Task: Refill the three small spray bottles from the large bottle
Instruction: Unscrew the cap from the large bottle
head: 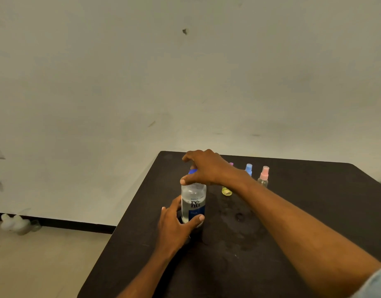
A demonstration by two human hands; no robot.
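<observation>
On the dark tabletop (pixel 292 244) I clamp my left hand (pixel 176 224) around the upright large bottle (pixel 193 203); my right hand (pixel 204 168) pinches its blue cap (pixel 192 171). Best practice: twist steadily, base planted, spray bottles (pixel 263 177) just behind.

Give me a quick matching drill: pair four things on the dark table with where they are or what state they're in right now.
Things:
1. Large clear bottle with blue label
2. Blue screw cap
3. Small clear spray bottle with pink top
4. Small bottle with yellow liquid

States:
A. Partly hidden behind the right forearm
B. Under the right hand
C. Held at the base by the left hand
D. Standing free, rightmost

Pairs: 1-C, 2-B, 3-D, 4-A
</observation>
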